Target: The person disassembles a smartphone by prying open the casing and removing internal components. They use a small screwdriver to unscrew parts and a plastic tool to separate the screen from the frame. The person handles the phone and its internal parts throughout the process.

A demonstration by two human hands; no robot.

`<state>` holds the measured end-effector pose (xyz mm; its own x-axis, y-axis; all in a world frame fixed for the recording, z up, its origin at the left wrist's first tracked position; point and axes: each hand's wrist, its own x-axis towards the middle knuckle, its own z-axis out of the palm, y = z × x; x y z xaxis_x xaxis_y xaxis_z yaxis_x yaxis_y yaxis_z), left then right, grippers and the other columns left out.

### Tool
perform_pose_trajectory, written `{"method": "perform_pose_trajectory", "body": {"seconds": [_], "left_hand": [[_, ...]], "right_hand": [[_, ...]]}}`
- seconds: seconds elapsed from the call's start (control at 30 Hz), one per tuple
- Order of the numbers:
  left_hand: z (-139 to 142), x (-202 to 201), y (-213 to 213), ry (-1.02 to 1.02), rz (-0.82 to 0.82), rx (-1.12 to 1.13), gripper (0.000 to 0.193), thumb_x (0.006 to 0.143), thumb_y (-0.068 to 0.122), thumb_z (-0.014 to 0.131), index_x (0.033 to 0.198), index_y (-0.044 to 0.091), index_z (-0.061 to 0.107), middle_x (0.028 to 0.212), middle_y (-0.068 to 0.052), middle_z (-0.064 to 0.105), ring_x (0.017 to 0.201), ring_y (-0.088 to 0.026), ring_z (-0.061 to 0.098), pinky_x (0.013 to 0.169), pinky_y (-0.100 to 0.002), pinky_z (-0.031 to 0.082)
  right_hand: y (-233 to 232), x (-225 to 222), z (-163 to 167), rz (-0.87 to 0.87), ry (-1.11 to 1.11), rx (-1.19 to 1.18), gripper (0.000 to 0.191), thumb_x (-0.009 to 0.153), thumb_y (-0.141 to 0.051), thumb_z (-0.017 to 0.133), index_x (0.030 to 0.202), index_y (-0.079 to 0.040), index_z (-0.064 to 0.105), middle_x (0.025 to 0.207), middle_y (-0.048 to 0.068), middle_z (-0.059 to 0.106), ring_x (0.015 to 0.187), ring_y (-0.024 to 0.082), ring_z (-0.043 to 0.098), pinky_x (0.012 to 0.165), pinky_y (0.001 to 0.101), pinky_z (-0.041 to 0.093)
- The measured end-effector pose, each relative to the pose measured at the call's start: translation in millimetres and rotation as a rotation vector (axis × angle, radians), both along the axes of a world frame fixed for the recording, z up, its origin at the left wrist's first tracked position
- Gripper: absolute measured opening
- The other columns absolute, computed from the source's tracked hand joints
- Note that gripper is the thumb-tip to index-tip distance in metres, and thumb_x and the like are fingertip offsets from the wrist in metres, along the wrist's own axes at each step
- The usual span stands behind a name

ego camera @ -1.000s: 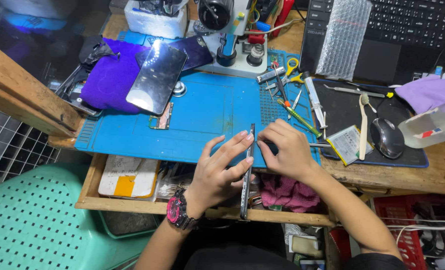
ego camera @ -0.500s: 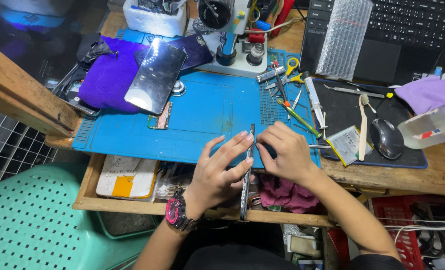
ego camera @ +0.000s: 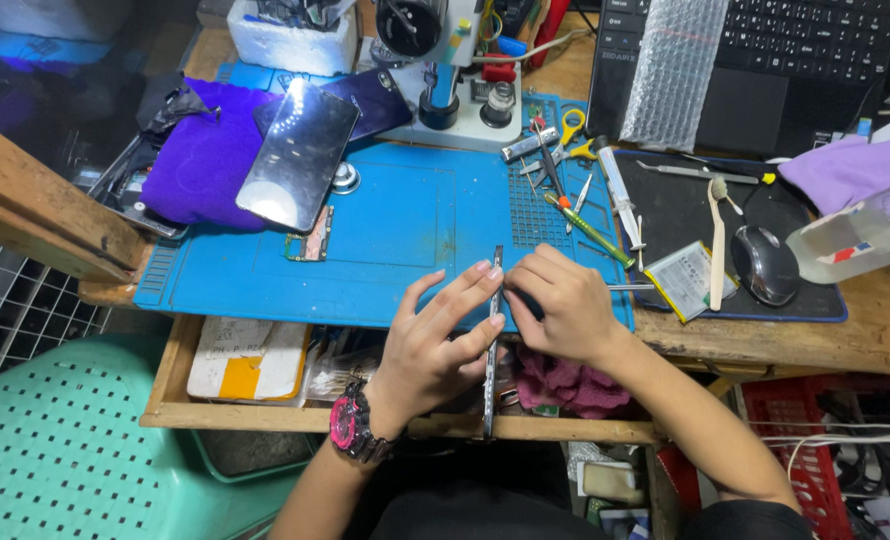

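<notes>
Glass-thin phone (ego camera: 491, 340), held edge-on between left hand (ego camera: 435, 345) and right hand (ego camera: 562, 305), both gripping it; likely stiff, fragile, best gripped along its edges.

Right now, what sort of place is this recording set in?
Most likely a phone repair bench: a blue work mat, a microscope, small tools, and both hands holding a thin phone edge-on.

The wooden table (ego camera: 870, 335) carries a blue work mat (ego camera: 405, 240) in the middle, a black mat (ego camera: 680, 215) to its right, a laptop (ego camera: 765, 70) behind that, and a microscope base (ego camera: 455, 125) at the rear.
</notes>
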<state>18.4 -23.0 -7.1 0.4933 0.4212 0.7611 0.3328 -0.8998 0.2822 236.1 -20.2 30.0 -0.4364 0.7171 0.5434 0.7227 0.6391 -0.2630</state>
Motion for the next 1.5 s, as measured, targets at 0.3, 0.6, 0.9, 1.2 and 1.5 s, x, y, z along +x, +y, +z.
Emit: {"method": "perform_pose_trajectory", "body": {"seconds": [0.3, 0.6, 0.9, 1.2, 1.5], "left_hand": [[1.9, -0.4, -0.9, -0.010, -0.009, -0.013, 0.060, 0.085, 0.019, 0.085, 0.133, 0.022, 0.048, 0.154, -0.010, 0.052, 0.144, -0.030, 0.053, 0.116, -0.055, 0.038], [0.9, 0.6, -0.5, -0.037, -0.003, -0.018, 0.061, 0.088, 0.025, 0.087, 0.134, 0.023, 0.047, 0.153, -0.009, 0.053, 0.144, -0.029, 0.053, 0.115, -0.054, 0.039], [2.1, -1.3, 0.0, -0.031, -0.018, -0.020, 0.064, 0.085, 0.025, 0.088, 0.133, 0.021, 0.045, 0.152, -0.011, 0.053, 0.144, -0.031, 0.052, 0.114, -0.055, 0.039], [1.3, -0.2, -0.8, -0.028, -0.005, -0.024, 0.062, 0.084, 0.020, 0.087, 0.132, 0.021, 0.048, 0.153, -0.010, 0.054, 0.145, -0.030, 0.053, 0.115, -0.054, 0.040], [1.1, -0.1, -0.9, -0.028, -0.010, -0.015, 0.062, 0.085, 0.020, 0.086, 0.134, 0.020, 0.048, 0.153, -0.011, 0.052, 0.145, -0.031, 0.052, 0.115, -0.055, 0.038]], "right_hand": [[0.3, 4.3, 3.5, 0.087, -0.037, -0.012, 0.015, 0.074, -0.006, 0.075, 0.088, -0.007, 0.069, 0.083, 0.004, 0.064, 0.076, 0.026, 0.062, 0.054, 0.0364, 0.048], [-2.8, 6.1, 5.1, 0.111, -0.003, -0.054, 0.013, 0.075, -0.007, 0.075, 0.085, -0.006, 0.068, 0.081, 0.006, 0.063, 0.077, 0.027, 0.063, 0.059, 0.0365, 0.050], [12.8, 7.0, 8.3, 0.050, 0.017, -0.039, 0.011, 0.078, -0.005, 0.075, 0.086, -0.005, 0.069, 0.083, 0.007, 0.065, 0.079, 0.028, 0.064, 0.064, 0.0368, 0.051], [12.0, 5.5, 5.2, 0.037, -0.022, -0.012, 0.010, 0.078, -0.006, 0.075, 0.086, -0.006, 0.069, 0.083, 0.007, 0.065, 0.079, 0.027, 0.064, 0.061, 0.0372, 0.051], [9.9, 4.3, 3.7, 0.018, -0.024, 0.005, 0.011, 0.078, -0.006, 0.075, 0.086, -0.006, 0.068, 0.084, 0.006, 0.064, 0.080, 0.027, 0.063, 0.062, 0.0370, 0.051]]}}
